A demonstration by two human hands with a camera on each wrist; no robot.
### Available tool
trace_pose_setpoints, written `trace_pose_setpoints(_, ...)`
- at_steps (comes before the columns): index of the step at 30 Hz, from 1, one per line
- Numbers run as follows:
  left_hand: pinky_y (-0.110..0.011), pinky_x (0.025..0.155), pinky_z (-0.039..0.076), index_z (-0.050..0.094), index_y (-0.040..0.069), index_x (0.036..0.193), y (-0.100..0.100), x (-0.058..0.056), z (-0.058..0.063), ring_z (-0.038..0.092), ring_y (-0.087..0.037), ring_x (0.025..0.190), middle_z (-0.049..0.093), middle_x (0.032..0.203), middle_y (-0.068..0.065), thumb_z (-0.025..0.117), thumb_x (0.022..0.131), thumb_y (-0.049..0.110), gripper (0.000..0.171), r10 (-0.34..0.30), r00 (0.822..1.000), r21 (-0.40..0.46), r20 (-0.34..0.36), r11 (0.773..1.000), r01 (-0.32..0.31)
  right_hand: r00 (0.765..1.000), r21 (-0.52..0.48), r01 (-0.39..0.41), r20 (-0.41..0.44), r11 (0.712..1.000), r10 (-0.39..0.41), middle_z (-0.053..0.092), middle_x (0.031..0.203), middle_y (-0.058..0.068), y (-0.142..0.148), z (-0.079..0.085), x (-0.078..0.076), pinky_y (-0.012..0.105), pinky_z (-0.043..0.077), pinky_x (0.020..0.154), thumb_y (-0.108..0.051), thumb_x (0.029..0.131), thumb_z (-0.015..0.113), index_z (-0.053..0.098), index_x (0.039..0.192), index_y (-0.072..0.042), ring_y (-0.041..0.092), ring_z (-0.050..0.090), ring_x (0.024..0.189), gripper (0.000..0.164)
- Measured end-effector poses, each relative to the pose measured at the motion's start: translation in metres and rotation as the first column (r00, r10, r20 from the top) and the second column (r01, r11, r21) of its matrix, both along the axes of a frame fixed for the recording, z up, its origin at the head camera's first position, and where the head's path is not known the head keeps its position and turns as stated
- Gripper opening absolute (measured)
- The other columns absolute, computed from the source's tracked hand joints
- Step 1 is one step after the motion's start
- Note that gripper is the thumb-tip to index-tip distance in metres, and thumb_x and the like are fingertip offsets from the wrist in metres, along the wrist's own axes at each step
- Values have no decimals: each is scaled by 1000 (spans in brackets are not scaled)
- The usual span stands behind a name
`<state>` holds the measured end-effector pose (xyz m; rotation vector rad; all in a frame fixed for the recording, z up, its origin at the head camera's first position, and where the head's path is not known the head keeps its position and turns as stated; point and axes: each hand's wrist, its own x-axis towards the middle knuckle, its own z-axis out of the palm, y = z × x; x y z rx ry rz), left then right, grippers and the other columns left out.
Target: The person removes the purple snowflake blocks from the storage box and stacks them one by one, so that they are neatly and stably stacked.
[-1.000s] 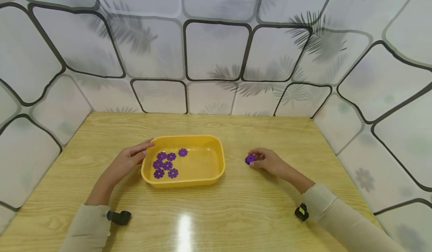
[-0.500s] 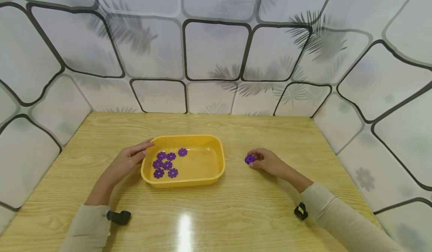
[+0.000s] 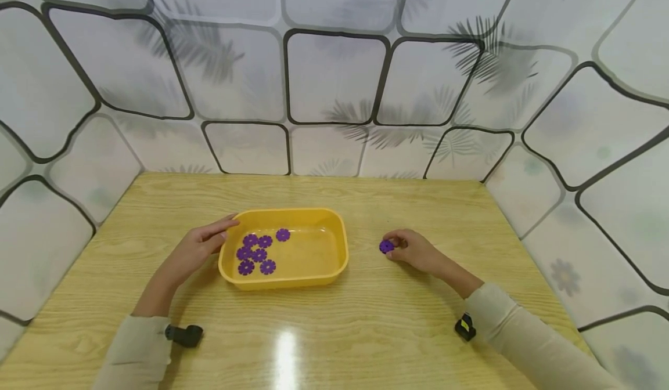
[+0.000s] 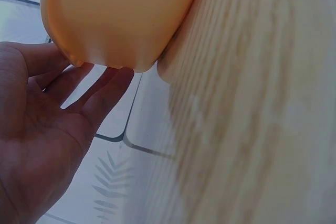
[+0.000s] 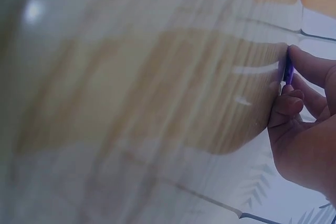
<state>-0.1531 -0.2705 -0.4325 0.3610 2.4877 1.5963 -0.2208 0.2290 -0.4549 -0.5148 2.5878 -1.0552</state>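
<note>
A yellow plastic tub [image 3: 292,282] stands on the table with several purple flower-shaped snowflake discs [image 3: 259,255] lying flat inside, mostly at its left end. My left hand [image 3: 195,251] holds the tub's left end, a fingertip over the rim and the thumb by the outer wall. In the left wrist view, the fingertips [image 4: 123,77] touch the tub's edge [image 4: 115,30]. Right of the tub, my right hand [image 3: 418,252] pinches a purple snowflake disc [image 3: 386,246] between thumb and fingers at the tabletop. The right wrist view shows this disc [image 5: 289,69] edge-on, partly covered by fingers.
The wood-grain table [image 3: 334,332] runs back to a patterned wall covering [image 3: 334,76], which also closes off the left and right sides. Each wrist carries a small black camera, the left one [image 3: 185,336] and the right one [image 3: 465,326].
The snowflake disc in my right hand has tilted slightly, and its outline looks narrower. The right wrist has shifted a little to the left. My left hand and the tub have stayed put.
</note>
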Motion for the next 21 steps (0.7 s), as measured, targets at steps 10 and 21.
trace_pose_setpoints(10,-34,107,47,47,6,150,0,-1,-2,23,-40,152,24,167,-11,38,111,22,44,-6,1000,6,-11,1000,6,998,-13,39,-58,999,-40,54,112,14,-8,10,3,31,49,70,-24,99,66,51,145,-1,21,52,86,53)
trace_pose_setpoints(21,-39,108,45,47,6,150,0,0,-1,23,-40,152,24,167,-11,38,111,22,43,1,1000,8,1,1000,-1,983,-198,-50,-185,979,13,57,125,13,-84,52,7,30,56,69,-26,100,65,57,142,-13,23,62,96,44)
